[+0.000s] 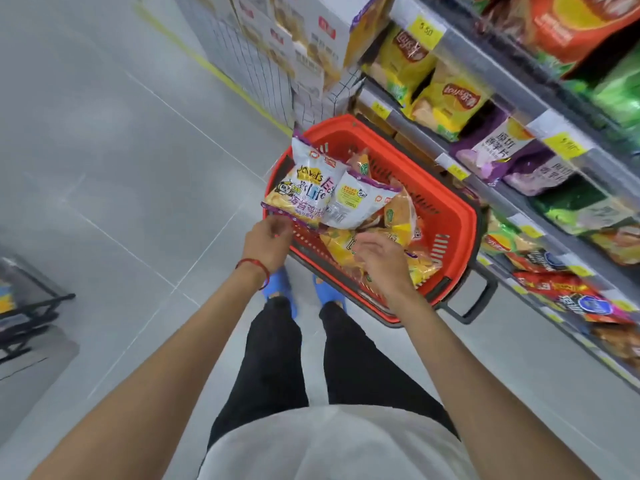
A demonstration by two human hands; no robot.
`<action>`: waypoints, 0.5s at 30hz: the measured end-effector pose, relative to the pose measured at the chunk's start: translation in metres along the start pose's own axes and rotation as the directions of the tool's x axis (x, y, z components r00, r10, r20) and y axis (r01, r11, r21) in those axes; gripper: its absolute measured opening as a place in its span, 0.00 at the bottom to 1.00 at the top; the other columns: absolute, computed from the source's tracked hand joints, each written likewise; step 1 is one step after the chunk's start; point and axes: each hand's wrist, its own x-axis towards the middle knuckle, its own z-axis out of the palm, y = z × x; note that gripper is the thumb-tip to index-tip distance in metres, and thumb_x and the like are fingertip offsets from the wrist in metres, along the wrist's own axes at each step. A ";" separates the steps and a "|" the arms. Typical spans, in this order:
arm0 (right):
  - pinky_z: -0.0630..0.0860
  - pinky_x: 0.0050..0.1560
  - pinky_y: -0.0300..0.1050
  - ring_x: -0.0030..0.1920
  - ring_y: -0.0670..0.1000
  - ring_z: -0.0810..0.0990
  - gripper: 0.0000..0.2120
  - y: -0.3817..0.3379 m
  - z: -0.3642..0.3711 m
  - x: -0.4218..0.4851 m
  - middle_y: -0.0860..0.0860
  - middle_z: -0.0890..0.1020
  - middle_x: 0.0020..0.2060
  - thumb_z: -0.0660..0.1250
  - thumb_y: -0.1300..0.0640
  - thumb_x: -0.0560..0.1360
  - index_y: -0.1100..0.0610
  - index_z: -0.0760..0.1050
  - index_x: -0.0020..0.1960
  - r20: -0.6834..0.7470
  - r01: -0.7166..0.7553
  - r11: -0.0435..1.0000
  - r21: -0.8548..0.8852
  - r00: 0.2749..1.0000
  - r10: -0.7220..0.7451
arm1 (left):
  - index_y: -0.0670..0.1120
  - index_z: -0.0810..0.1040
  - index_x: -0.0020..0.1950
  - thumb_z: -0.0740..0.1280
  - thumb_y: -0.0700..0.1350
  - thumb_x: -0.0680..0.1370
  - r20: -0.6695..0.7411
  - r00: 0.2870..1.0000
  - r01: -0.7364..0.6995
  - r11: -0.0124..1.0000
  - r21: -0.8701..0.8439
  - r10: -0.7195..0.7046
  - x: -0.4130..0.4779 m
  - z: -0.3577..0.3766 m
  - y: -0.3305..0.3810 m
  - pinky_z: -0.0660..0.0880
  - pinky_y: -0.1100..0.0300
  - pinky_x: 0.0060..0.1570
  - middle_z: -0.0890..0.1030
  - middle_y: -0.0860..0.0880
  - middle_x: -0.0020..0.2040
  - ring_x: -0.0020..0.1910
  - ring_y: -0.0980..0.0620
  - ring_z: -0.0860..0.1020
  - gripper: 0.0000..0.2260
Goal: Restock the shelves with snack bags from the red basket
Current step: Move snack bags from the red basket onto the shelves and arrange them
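Note:
A red basket (450,216) stands on the floor beside the shelves (491,74), holding several orange and yellow snack bags (398,216). My left hand (268,242) pinches the lower edge of two white-and-purple snack bags (311,188), lifted above the basket's left rim. My right hand (381,261) hovers over the bags at the near end of the basket, fingers spread, holding nothing.
The shelves on the right carry yellow chip bags (446,102), purple bags (498,150), and green and red ones lower down, with yellow price tags (424,31). Stacked cartons (277,46) stand behind the basket. A dark rack (24,306) sits at the left edge. Grey tiled floor lies to the left.

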 end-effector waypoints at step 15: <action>0.64 0.77 0.54 0.78 0.54 0.64 0.34 0.014 0.107 0.165 0.52 0.63 0.80 0.67 0.54 0.81 0.53 0.55 0.83 -0.288 -0.276 0.953 0.126 0.909 0.301 | 0.45 0.60 0.76 0.70 0.48 0.77 0.292 0.948 -0.232 0.904 0.360 0.126 0.209 0.025 -0.027 0.69 0.46 0.68 0.66 0.44 0.72 0.70 0.43 0.66 0.32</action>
